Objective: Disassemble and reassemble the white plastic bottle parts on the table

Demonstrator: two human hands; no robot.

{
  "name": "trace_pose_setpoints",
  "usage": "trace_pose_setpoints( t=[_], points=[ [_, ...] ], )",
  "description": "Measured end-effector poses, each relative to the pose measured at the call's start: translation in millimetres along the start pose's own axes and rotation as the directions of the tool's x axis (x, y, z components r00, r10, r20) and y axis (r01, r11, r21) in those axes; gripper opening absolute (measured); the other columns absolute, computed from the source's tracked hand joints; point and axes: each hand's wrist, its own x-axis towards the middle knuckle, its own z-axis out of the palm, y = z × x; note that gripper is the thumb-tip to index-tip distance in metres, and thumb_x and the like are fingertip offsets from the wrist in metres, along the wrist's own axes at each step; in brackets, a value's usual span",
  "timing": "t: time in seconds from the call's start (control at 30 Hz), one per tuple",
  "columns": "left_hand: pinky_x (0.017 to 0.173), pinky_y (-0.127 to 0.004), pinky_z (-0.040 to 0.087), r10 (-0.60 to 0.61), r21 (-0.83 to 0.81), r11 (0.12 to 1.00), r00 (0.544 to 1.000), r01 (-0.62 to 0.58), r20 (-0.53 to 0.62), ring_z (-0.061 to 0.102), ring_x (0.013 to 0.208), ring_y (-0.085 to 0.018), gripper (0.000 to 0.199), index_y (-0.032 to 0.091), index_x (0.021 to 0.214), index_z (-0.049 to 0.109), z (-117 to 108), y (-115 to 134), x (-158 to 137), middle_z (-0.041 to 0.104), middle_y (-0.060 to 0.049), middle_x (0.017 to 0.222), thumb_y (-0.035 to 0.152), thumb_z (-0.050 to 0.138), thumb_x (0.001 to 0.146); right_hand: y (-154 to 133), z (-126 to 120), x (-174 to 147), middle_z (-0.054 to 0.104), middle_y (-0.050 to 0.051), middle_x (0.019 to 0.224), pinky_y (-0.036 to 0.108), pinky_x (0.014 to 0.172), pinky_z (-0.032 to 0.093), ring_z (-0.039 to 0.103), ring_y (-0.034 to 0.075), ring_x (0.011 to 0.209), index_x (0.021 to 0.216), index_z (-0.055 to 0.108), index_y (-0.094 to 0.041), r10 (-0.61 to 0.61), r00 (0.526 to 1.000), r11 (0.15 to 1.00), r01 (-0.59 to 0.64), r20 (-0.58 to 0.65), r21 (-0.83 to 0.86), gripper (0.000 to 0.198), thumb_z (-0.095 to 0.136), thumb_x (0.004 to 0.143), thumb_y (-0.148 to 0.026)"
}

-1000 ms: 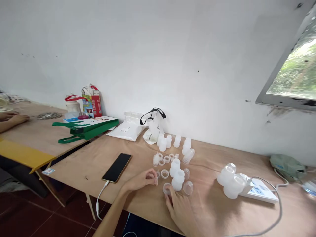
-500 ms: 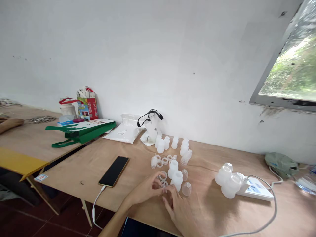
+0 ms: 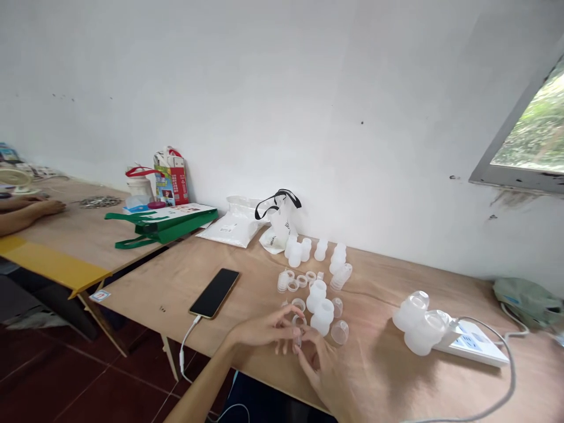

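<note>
Near the table's front edge, my left hand [image 3: 267,330] and my right hand [image 3: 321,359] meet at the fingertips. Between them they pinch a small clear plastic piece [image 3: 298,339], mostly hidden by the fingers; it looks like a ring. Just beyond the fingers lie clear plastic rings [image 3: 298,305]. Two frosted white plastic bottles [image 3: 322,317] stand upright beside my right fingertips. To their right sit two clear domed caps [image 3: 339,332]. Further back are more loose rings [image 3: 302,281] and a stack of rings [image 3: 282,281].
More frosted bottles [image 3: 295,254] stand near the wall, and two capped ones [image 3: 423,332] beside a white power strip [image 3: 473,343]. A phone [image 3: 215,292] on a cable lies left. White bags [image 3: 231,226] and a green bag [image 3: 170,226] lie behind; another person's hand [image 3: 50,207] rests far left.
The camera view has turned slightly left, so the table things appear shifted right. My hands stay together at the fingertips, now slightly nearer the table's front edge, with the clear piece between them.
</note>
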Motion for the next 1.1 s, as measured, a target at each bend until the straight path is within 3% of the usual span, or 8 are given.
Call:
trace_pose_setpoints(
  t=[0.07,0.17,0.27,0.37,0.53,0.7,0.87,1.1],
  points=[
    [0.056,-0.026,0.043,0.072,0.059,0.996,0.985,-0.063,-0.158,0.057,0.063,-0.014,0.057,0.023,0.129,0.048,0,-5,5,0.067,-0.003,0.093,0.070,0.048,0.098,1,0,0,0.077,0.006,0.108,0.026,0.066,0.060,0.074,0.015,0.072,0.103,0.061,-0.023,-0.021,0.998,1.000,0.020,-0.053,-0.017,0.018,0.045,0.105,-0.031],
    [0.069,-0.029,0.047,0.255,0.322,0.939,0.875,-0.122,-0.411,0.058,0.077,-0.018,0.043,0.021,0.118,0.058,1,-12,12,0.065,-0.005,0.098,0.059,0.042,0.103,2,-1,3,0.074,0.007,0.108,0.028,0.075,0.060,0.074,0.016,0.084,0.098,0.061,-0.023,-0.020,0.993,0.999,0.017,-0.117,-0.028,0.016,0.046,0.104,-0.026],
    [0.081,-0.031,0.047,0.297,0.532,0.842,0.897,-0.085,-0.327,0.057,0.085,-0.019,0.028,0.021,0.107,0.068,3,-18,15,0.064,-0.006,0.104,0.045,0.057,0.100,0,-4,7,0.072,0.006,0.103,0.027,0.076,0.059,0.073,0.017,0.088,0.096,0.062,-0.023,-0.019,0.993,0.999,0.015,-0.119,-0.033,0.014,0.049,0.102,-0.023],
    [0.075,-0.028,0.046,0.269,0.594,0.800,0.935,-0.084,-0.230,0.055,0.080,-0.017,0.020,0.022,0.104,0.073,5,-24,17,0.060,-0.005,0.111,0.036,0.065,0.094,-3,-7,9,0.072,0.004,0.098,0.027,0.074,0.059,0.073,0.017,0.086,0.095,0.063,-0.024,-0.058,0.991,0.997,0.051,-0.123,-0.056,0.016,0.049,0.102,-0.023],
    [0.071,-0.025,0.043,0.271,0.650,0.759,0.928,-0.042,-0.256,0.055,0.077,-0.016,0.010,0.020,0.090,0.074,5,-30,22,0.060,-0.003,0.107,0.030,0.075,0.086,-5,-7,10,0.073,0.004,0.098,0.025,0.070,0.059,0.074,0.017,0.084,0.097,0.067,-0.024,-0.090,0.990,0.992,0.079,-0.108,-0.103,0.018,0.050,0.103,-0.021],
    [0.070,-0.025,0.042,0.284,0.582,0.812,0.898,-0.038,-0.337,0.055,0.074,-0.016,0.018,0.017,0.084,0.071,6,-30,28,0.065,-0.003,0.096,0.035,0.070,0.089,5,2,4,0.072,0.006,0.098,0.026,0.069,0.059,0.073,0.017,0.079,0.096,0.070,-0.023,-0.060,0.981,0.997,0.050,-0.185,-0.055,0.017,0.055,0.102,-0.020],
    [0.066,-0.025,0.039,0.263,0.518,0.855,0.873,-0.013,-0.411,0.052,0.072,-0.016,0.043,0.016,0.078,0.065,10,-25,28,0.059,0.000,0.076,0.052,0.055,0.099,16,9,-2,0.071,0.007,0.102,0.027,0.072,0.061,0.073,0.017,0.083,0.100,0.073,-0.025,-0.002,0.975,1.000,0.004,-0.222,0.011,0.015,0.059,0.101,-0.020],
    [0.042,-0.018,0.034,0.093,0.087,0.994,0.917,-0.064,-0.388,0.047,0.047,-0.008,0.056,0.016,0.095,0.060,5,-32,32,0.056,0.003,0.074,0.072,0.055,0.092,21,7,0,0.074,0.008,0.112,0.028,0.076,0.062,0.075,0.018,0.090,0.105,0.075,-0.025,-0.018,0.956,1.000,0.025,-0.293,0.018,0.018,0.060,0.099,-0.017]
  ],
)
